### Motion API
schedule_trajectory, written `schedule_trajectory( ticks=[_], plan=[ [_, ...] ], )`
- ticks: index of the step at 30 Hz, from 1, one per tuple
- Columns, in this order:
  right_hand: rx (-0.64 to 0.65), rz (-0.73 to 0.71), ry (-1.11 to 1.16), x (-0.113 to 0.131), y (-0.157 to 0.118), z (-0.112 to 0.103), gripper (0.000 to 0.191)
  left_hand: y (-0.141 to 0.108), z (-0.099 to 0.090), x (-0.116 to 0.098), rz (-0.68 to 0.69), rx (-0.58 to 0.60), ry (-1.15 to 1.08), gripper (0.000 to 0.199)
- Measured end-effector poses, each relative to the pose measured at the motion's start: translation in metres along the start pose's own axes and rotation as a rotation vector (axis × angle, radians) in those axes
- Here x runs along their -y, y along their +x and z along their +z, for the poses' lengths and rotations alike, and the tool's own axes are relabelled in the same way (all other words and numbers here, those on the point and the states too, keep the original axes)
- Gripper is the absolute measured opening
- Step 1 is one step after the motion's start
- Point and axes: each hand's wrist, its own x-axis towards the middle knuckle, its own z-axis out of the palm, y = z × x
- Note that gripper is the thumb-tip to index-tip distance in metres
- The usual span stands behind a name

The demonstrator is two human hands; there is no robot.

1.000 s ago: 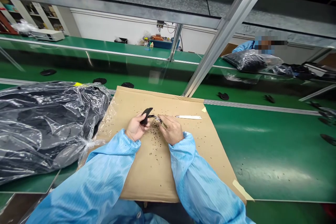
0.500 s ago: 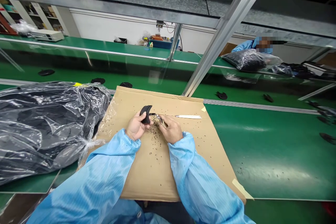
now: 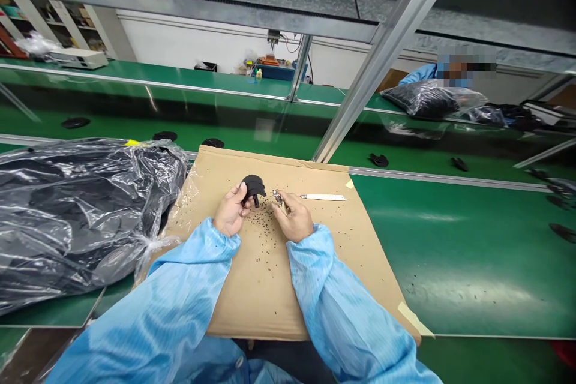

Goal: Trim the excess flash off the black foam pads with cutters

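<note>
A curved black part (image 3: 254,185) is held in my left hand (image 3: 230,212), its fingers closed on the left end. My right hand (image 3: 293,217) is wrapped round a small metal cutting tool (image 3: 279,200), whose tip points up and left, a short gap away from the part. Both hands are over a brown cardboard sheet (image 3: 252,306) strewn with many small black bits. A white-handled slim tool (image 3: 324,197) lies on the cardboard just right of my right hand.
A large clear bag of black items (image 3: 81,216) lies at the left. Several black parts rest on the green surface (image 3: 450,240) behind and to the right. A metal post (image 3: 387,60) slants up beyond the cardboard. Across the bench, a person sits behind another bag (image 3: 423,98).
The black part has turned in my left hand and now shows its arched side. The metal tool in my right hand has come away from it, leaving a gap.
</note>
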Motion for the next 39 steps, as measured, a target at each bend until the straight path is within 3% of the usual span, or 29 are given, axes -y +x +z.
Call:
schedule_trajectory(
  ticks=[9,22,39],
  plan=[
    [0.118,-0.113,0.038,0.014,-0.001,0.001,0.030,-0.001,-0.003,-0.001,-0.155,-0.015,-0.006,0.026],
    [0.257,-0.231,-0.036,0.021,-0.003,0.002,0.029,-0.007,0.006,-0.008,-0.195,-0.002,0.040,0.016],
    [0.460,-0.110,-0.105,0.031,0.002,-0.002,0.022,-0.004,0.002,-0.001,-0.125,-0.003,0.134,0.023]
  ],
)
